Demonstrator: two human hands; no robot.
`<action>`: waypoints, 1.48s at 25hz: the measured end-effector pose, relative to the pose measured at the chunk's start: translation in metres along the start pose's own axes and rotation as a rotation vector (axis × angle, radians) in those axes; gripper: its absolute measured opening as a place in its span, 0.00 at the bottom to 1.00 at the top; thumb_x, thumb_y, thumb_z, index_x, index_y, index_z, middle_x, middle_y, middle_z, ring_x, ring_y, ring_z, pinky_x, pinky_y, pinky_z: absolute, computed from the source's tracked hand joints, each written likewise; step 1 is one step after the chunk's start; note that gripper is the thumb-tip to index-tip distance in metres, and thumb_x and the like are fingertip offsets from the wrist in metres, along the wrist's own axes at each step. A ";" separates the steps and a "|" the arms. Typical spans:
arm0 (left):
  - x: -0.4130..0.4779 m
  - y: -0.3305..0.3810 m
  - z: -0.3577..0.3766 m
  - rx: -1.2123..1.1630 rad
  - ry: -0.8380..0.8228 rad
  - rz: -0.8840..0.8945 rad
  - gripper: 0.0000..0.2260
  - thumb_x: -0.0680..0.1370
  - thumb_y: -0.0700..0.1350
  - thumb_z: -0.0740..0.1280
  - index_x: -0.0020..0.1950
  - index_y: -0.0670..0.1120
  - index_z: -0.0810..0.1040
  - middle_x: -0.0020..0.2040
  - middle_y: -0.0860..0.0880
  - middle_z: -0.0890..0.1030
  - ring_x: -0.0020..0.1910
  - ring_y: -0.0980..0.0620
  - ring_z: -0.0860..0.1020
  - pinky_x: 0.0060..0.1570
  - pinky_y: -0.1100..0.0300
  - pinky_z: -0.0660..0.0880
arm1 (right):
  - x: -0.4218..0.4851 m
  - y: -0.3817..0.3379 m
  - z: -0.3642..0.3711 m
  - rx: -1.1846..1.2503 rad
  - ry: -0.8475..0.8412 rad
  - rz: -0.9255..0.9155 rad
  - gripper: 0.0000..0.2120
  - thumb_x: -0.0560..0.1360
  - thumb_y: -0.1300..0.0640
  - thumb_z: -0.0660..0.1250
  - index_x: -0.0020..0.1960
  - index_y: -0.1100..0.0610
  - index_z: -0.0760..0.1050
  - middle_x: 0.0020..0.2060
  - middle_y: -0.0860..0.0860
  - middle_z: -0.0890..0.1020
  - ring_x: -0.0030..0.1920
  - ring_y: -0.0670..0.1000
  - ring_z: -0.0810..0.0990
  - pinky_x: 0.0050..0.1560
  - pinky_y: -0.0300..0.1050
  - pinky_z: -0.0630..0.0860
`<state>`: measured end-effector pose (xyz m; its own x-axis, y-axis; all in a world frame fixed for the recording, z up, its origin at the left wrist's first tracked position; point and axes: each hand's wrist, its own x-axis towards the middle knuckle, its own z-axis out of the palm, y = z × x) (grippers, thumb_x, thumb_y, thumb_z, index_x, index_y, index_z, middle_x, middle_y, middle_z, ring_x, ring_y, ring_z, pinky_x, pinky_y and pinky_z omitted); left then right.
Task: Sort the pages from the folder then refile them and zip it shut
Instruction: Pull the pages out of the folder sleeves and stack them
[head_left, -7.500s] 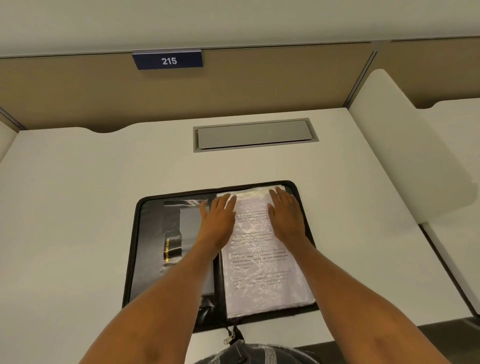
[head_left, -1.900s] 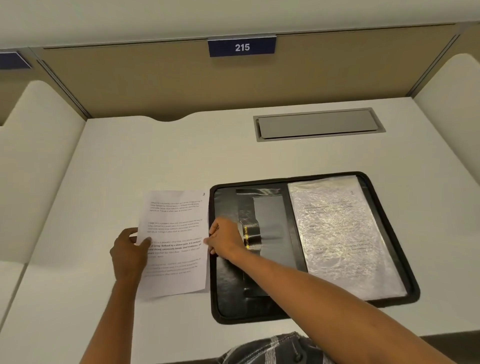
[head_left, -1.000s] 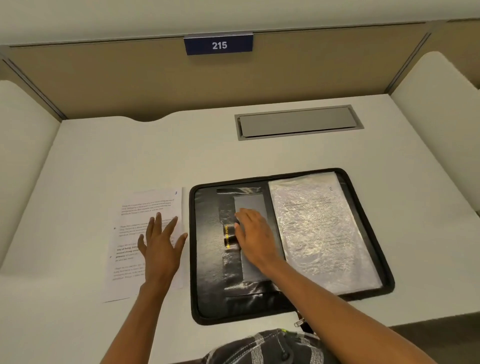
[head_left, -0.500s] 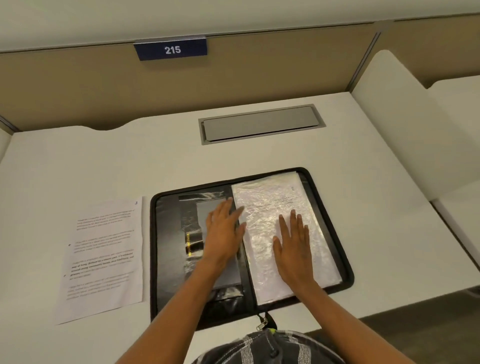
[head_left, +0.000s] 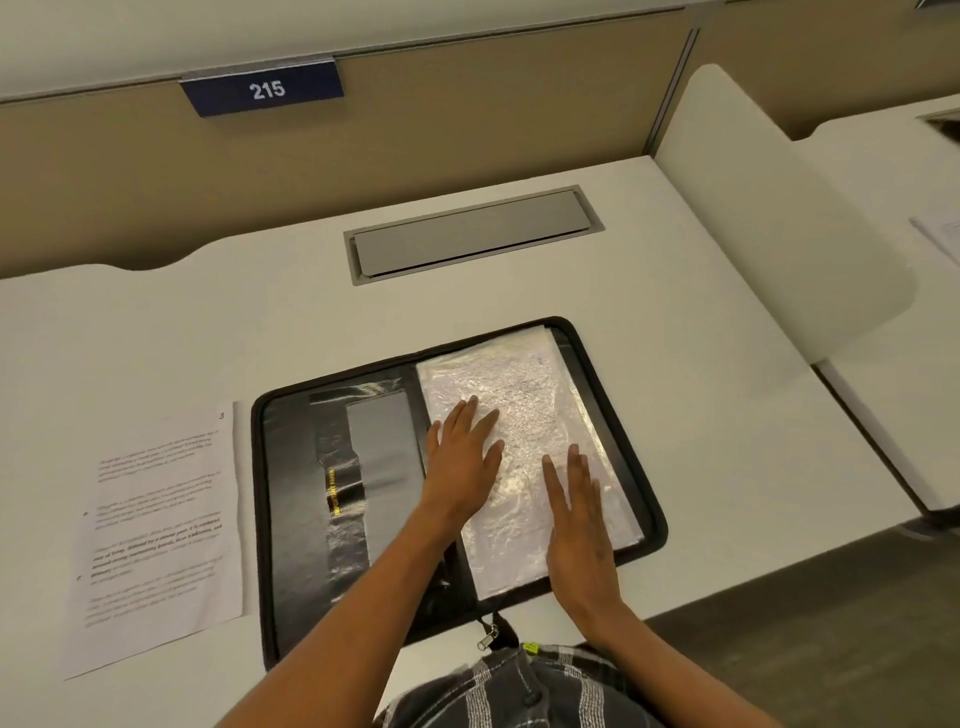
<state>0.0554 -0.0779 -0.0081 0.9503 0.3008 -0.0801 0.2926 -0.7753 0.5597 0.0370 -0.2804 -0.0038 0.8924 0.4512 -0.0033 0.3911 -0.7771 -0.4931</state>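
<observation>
Item 1: black zip folder (head_left: 291, 519), lying opened flat on the white worktop (head_left: 727, 415), directly under both hands; zip runs round its rim, zip pull (head_left: 485, 635) hanging off the near edge between the two forearms

Item 2: stack of pages in crinkled clear plastic sleeves (head_left: 540, 415), filling the folder half beneath the hands; a small number shows at its far corner, beyond the fingertips of the right hand, text too faint to read

Item 3: left hand (head_left: 462, 462), palm down, fingers spread and extended, resting flat on the sleeve stack at the edge beside the folder spine; gripping nothing

Item 4: right hand (head_left: 576, 514), palm down, fingers straight and together, laid flat on the near part of the same stack, just beside the left hand and nearer the body; gripping nothing

Item 5: inner pocket panel (head_left: 384, 457) with glossy plastic strip and a small yellow-lettered label (head_left: 331, 491), on the folder half to the outer side of the left hand

Item 6: loose printed page (head_left: 161, 530), lying flat on the worktop just beyond the folder's edge, well apart from the left hand, untouched

Item 7: grey cable hatch (head_left: 467, 234), set in the worktop far beyond the fingertips

Item 8: blue plate reading 215 (head_left: 265, 91), on the partition behind the hatch
</observation>
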 end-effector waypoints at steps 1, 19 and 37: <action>0.000 0.001 -0.003 -0.030 0.031 -0.008 0.21 0.86 0.53 0.60 0.79 0.53 0.70 0.82 0.49 0.63 0.82 0.49 0.57 0.80 0.45 0.51 | 0.000 -0.003 -0.001 0.028 -0.008 -0.023 0.47 0.77 0.75 0.63 0.84 0.47 0.45 0.84 0.50 0.42 0.83 0.53 0.42 0.69 0.56 0.76; -0.043 -0.053 -0.109 -0.745 0.206 -0.571 0.08 0.82 0.40 0.70 0.44 0.44 0.85 0.39 0.47 0.86 0.35 0.50 0.82 0.39 0.54 0.80 | -0.003 -0.077 -0.010 -0.137 0.062 -0.899 0.21 0.79 0.54 0.65 0.71 0.55 0.67 0.70 0.54 0.70 0.70 0.54 0.72 0.70 0.52 0.69; -0.114 -0.145 -0.126 -0.243 0.355 -0.730 0.03 0.79 0.44 0.73 0.45 0.50 0.83 0.39 0.50 0.83 0.42 0.43 0.83 0.36 0.57 0.73 | 0.022 -0.017 0.024 -0.060 -0.059 -0.160 0.21 0.86 0.50 0.59 0.77 0.53 0.66 0.78 0.51 0.65 0.78 0.51 0.62 0.77 0.56 0.64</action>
<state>-0.1085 0.0704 0.0237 0.4304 0.8674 -0.2496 0.7501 -0.1900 0.6334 0.0444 -0.2465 -0.0166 0.8035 0.5949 0.0196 0.5417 -0.7171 -0.4385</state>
